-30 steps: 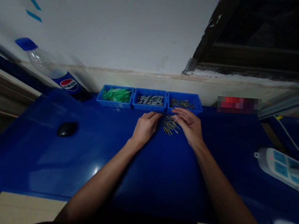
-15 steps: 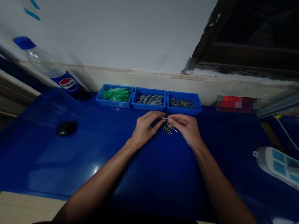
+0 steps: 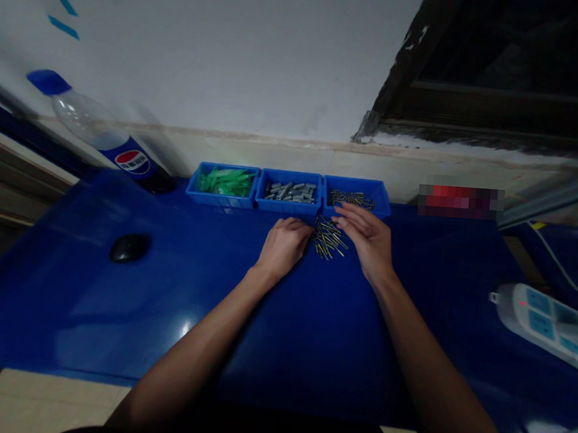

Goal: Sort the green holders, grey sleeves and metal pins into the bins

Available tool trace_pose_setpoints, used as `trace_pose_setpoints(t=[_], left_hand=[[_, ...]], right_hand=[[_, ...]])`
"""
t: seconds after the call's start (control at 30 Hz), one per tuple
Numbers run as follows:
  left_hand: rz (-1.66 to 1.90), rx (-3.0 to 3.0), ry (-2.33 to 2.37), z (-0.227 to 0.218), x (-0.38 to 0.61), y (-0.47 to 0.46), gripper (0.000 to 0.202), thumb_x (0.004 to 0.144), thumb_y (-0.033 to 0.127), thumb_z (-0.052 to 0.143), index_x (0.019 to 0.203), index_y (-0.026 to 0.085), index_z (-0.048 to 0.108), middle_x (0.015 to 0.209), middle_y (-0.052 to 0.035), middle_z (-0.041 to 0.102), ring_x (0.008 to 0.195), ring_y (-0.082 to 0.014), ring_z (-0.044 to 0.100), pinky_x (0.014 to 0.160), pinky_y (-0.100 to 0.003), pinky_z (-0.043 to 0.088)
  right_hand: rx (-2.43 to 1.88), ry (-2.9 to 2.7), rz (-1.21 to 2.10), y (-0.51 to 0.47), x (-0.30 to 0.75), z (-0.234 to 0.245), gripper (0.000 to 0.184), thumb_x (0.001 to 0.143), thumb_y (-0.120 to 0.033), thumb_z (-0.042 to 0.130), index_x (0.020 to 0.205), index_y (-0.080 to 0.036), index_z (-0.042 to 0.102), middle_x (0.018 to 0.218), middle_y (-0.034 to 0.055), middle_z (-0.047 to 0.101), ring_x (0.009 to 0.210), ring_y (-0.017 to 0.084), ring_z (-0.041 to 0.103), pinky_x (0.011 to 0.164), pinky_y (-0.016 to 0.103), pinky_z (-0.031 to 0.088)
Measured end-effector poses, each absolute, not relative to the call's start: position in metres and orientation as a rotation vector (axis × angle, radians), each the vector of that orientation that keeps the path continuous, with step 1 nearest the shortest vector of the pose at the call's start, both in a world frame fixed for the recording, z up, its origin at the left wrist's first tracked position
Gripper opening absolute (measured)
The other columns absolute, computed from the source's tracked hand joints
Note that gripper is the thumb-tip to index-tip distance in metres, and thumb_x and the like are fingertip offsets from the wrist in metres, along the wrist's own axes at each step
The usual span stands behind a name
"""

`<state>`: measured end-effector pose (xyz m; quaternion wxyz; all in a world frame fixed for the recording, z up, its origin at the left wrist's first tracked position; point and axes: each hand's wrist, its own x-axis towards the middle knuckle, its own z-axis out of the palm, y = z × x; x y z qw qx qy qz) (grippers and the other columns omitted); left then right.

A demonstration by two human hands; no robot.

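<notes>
Taking the pile of thin metal pieces (image 3: 331, 239) as the clock's centre, it lies loose on the blue tabletop (image 3: 299, 349) between the two hands. The left hand (image 3: 283, 246) sits at 9 o'clock, its fingers curled inward by the pile's edge; whether they pinch anything I cannot tell. The right hand (image 3: 367, 243) is at 3 o'clock, its fingers slightly parted, thumb near the pile; I cannot tell if a piece is between them. At 1 o'clock a blue bin (image 3: 354, 185) contains similar thin pieces; at 10 o'clock another bin (image 3: 289, 208) contains grey pieces, and just beyond it a third bin (image 3: 221, 200) contains green ones. A black mouse (image 3: 128, 248) lies well apart at 9 o'clock.
</notes>
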<state>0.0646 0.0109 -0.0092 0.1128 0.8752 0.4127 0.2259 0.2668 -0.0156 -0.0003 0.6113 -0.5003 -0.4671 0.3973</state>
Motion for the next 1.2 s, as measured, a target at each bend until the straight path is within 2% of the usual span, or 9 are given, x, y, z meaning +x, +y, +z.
trace_pose_setpoints(t=[0.1,0.27,0.4,0.53,0.6,0.83,0.97,1.1,1.2], left_hand=[[0.653,2.574,1.254,-0.009,0.067,0.010,0.021,0.103,0.017,0.060,0.118,0.019,0.076,0.106,-0.0093,0.078,0.100,-0.0267,0.071,0.091,-0.041,0.057],[0.750,2.573,1.292,-0.015,0.068,0.009,0.032,0.104,0.013,0.053,0.131,0.015,0.071,0.109,-0.0130,0.074,0.097,-0.0269,0.070,0.087,-0.041,0.060],[1.077,2.353,1.204,-0.016,0.068,0.011,0.028,0.104,0.011,0.055,0.125,0.018,0.072,0.111,-0.0100,0.075,0.093,-0.0205,0.073,0.085,-0.035,0.062],[1.353,2.025,1.070,-0.011,0.069,0.011,0.024,0.096,0.011,0.070,0.118,0.019,0.074,0.102,-0.0051,0.076,0.087,-0.0158,0.073,0.087,-0.032,0.063],[1.387,1.932,1.016,-0.009,0.071,0.011,0.024,0.093,0.012,0.074,0.116,0.019,0.075,0.102,-0.0050,0.076,0.085,-0.0147,0.073,0.084,-0.031,0.064],[1.403,1.931,0.921,-0.006,0.072,0.008,0.016,0.092,0.013,0.076,0.107,0.017,0.076,0.101,-0.0053,0.077,0.082,-0.0131,0.073,0.082,-0.030,0.064],[1.265,2.107,1.016,-0.009,0.070,0.009,0.021,0.096,0.018,0.073,0.117,0.017,0.075,0.114,-0.0092,0.079,0.102,-0.0205,0.075,0.096,-0.041,0.063],[1.007,2.407,0.980,-0.015,0.070,0.010,0.032,0.103,0.016,0.059,0.133,0.014,0.070,0.134,-0.0125,0.074,0.130,-0.0282,0.065,0.113,-0.054,0.054],[0.829,2.555,0.966,-0.017,0.071,0.010,0.035,0.102,0.011,0.056,0.134,0.013,0.070,0.139,-0.0129,0.072,0.137,-0.0312,0.061,0.112,-0.056,0.053]], right_hand=[[-1.164,-1.086,0.918,-0.016,0.267,-0.001,0.032,0.083,-0.038,0.086,0.112,-0.026,0.078,0.112,0.0065,0.083,0.098,0.027,0.081,0.102,0.051,0.062],[-1.179,-1.102,0.916,-0.017,0.267,0.000,0.028,0.086,-0.038,0.084,0.112,-0.028,0.077,0.111,0.0060,0.083,0.095,0.026,0.080,0.096,0.048,0.063],[-1.207,-1.128,0.892,-0.017,0.268,0.001,0.028,0.087,-0.040,0.081,0.112,-0.026,0.077,0.107,0.0063,0.083,0.088,0.024,0.079,0.092,0.046,0.063],[-1.263,-1.180,0.895,-0.017,0.268,0.002,0.027,0.087,-0.041,0.080,0.109,-0.026,0.079,0.088,0.0034,0.081,0.069,0.018,0.073,0.075,0.039,0.063],[-1.272,-1.200,0.947,-0.018,0.268,0.003,0.028,0.085,-0.041,0.082,0.109,-0.025,0.080,0.085,0.0032,0.081,0.067,0.018,0.072,0.071,0.037,0.062],[-1.205,-1.117,1.115,-0.019,0.263,0.006,0.023,0.076,-0.040,0.089,0.090,-0.023,0.083,0.082,0.0045,0.082,0.071,0.020,0.077,0.075,0.038,0.063],[-1.220,-1.099,0.989,-0.018,0.263,0.005,0.022,0.081,-0.043,0.086,0.089,-0.023,0.083,0.082,0.0052,0.082,0.071,0.021,0.077,0.076,0.040,0.064],[-1.144,-1.080,0.854,-0.015,0.268,0.003,0.025,0.088,-0.040,0.080,0.110,-0.028,0.081,0.111,0.0055,0.083,0.095,0.024,0.080,0.092,0.045,0.064],[-1.145,-1.104,0.844,-0.015,0.270,0.002,0.034,0.090,-0.037,0.077,0.123,-0.031,0.076,0.124,0.0056,0.080,0.105,0.025,0.078,0.097,0.047,0.063]])
